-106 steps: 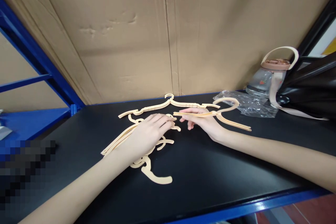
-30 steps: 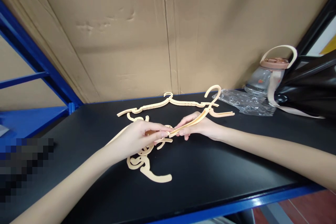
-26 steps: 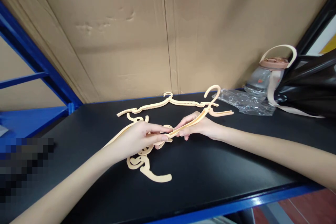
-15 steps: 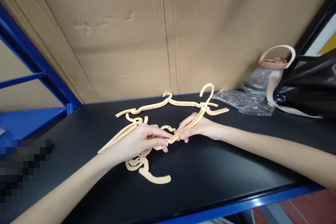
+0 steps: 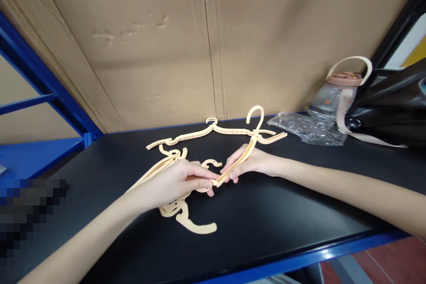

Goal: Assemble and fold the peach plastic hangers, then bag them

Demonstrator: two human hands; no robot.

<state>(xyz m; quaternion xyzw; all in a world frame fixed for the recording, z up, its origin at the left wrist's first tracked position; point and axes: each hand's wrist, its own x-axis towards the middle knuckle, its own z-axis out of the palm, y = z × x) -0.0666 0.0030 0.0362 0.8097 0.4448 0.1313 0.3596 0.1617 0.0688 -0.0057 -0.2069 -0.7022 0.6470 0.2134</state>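
My right hand (image 5: 252, 164) grips a beige plastic hanger (image 5: 255, 135) by one arm, its hook raised above the black table (image 5: 282, 204). The hanger's lower end meets my left hand (image 5: 179, 179), whose fingers are pinched closed at that tip over a loose pile of hangers (image 5: 173, 186). A single beige hanger (image 5: 199, 133) lies flat farther back. A hook-shaped beige piece (image 5: 195, 224) lies nearest me.
A cardboard sheet (image 5: 206, 44) stands behind the table. A crumpled clear plastic bag (image 5: 304, 126), a water bottle with a beige strap (image 5: 336, 95) and a black bag (image 5: 392, 111) sit at the right. Blue shelf framing (image 5: 49, 97) is on the left.
The hanger in my right hand has tipped from lying nearly level to slanting steeply, hook up. My left hand has closed onto its lower end and both hands drew slightly toward me.
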